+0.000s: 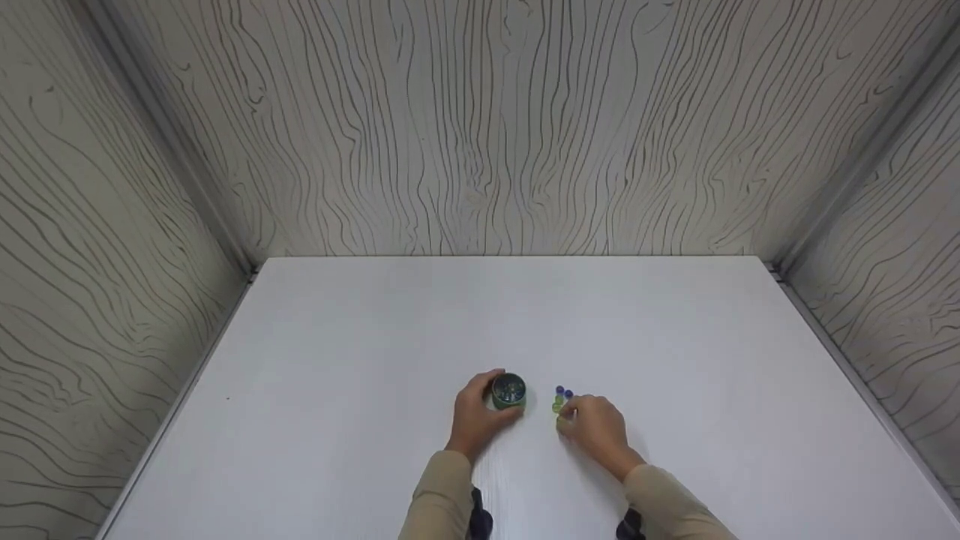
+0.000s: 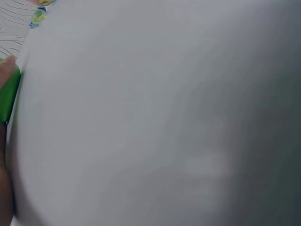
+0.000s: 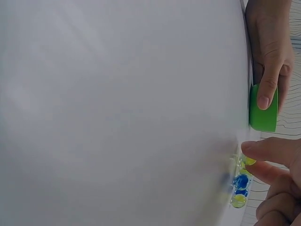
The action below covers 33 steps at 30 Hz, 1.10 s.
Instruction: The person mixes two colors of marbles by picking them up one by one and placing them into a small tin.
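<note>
My left hand (image 1: 478, 418) grips a small round green cup (image 3: 263, 120), its thumb on the near side and its fingers round the far side. The cup stands upright on the white table, and its inside looks dark with small coloured specks too blurred to tell. To the right of it, my right hand (image 1: 598, 429) pinches a clear yellow marble (image 3: 249, 161) between thumb and index finger, close to the tabletop. Just beyond those fingertips lie a few blue marbles (image 1: 560, 390) and yellow ones (image 1: 557, 409) in a small cluster. Part of the cluster hides behind the right fingers.
The white table (image 1: 360, 337) runs back to a panel with a wood-grain pattern (image 1: 472, 135). Similar panels stand at both sides. Dark straps or devices (image 1: 480, 516) show under the sleeves near each wrist.
</note>
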Each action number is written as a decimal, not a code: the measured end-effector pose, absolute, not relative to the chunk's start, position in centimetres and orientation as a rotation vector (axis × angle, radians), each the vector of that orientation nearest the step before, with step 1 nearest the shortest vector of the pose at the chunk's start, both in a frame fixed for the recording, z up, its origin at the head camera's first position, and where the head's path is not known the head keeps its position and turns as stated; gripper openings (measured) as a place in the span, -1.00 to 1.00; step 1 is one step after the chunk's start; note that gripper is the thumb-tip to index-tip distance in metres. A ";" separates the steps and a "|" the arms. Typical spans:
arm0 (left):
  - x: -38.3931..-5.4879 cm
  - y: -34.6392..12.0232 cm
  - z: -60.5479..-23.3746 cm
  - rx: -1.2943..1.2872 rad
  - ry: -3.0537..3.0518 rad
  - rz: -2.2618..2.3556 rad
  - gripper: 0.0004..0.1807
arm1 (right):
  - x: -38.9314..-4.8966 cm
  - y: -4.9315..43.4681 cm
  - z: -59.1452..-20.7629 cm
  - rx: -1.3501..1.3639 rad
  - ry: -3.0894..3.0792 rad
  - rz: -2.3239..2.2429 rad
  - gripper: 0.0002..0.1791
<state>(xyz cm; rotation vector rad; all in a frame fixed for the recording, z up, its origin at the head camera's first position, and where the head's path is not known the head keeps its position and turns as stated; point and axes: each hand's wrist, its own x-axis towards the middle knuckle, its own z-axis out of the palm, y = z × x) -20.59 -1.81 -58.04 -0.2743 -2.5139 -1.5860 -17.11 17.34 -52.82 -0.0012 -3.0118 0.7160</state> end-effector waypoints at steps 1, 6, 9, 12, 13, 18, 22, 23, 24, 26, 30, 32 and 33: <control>-20.6 -1.8 -58.0 -0.271 -2.514 -1.591 -0.28 | -17.1 17.3 -52.8 -0.002 -3.011 0.717 -0.93; -20.5 -1.9 -58.0 -0.280 -2.508 -1.580 -0.29 | -17.0 17.3 -52.5 -0.010 -3.002 0.748 -0.93; -20.5 -1.9 -58.0 -0.288 -2.504 -1.569 -0.30 | -17.0 17.2 -52.2 -0.013 -2.998 0.763 -0.92; -20.5 -1.9 -58.0 -0.286 -2.498 -1.574 -0.30 | -17.0 17.2 -52.0 -0.019 -3.002 0.763 -0.93; -20.5 -1.9 -57.9 -0.284 -2.493 -1.580 -0.31 | -17.0 17.1 -52.0 -0.024 -3.004 0.766 -0.93; -20.4 -1.9 -58.0 -0.303 -2.486 -1.550 -0.31 | -17.1 16.9 -51.7 -0.039 -3.020 0.775 -0.90; -20.5 -1.8 -58.0 -0.308 -2.485 -1.548 -0.31 | -17.2 16.9 -51.6 -0.028 -3.013 0.782 -0.89; -20.5 -1.8 -58.1 -0.309 -2.484 -1.550 -0.31 | -17.2 16.9 -51.5 -0.025 -3.011 0.784 -0.89; -20.5 -1.8 -58.1 -0.310 -2.485 -1.550 -0.31 | -17.3 16.8 -51.5 -0.026 -3.008 0.791 -0.89; -20.5 -1.8 -58.1 -0.316 -2.489 -1.543 -0.31 | -17.3 16.8 -51.5 -0.023 -3.005 0.794 -0.89; -20.6 -1.8 -58.2 -0.319 -2.487 -1.536 -0.31 | -17.4 16.7 -51.3 -0.021 -3.002 0.798 -0.90; -20.6 -1.8 -58.3 -0.319 -2.483 -1.528 -0.31 | -17.4 16.6 -51.1 -0.004 -2.992 0.791 -0.90; -20.7 -1.8 -58.4 -0.320 -2.482 -1.521 -0.31 | -17.5 16.6 -51.1 0.000 -2.985 0.786 -0.90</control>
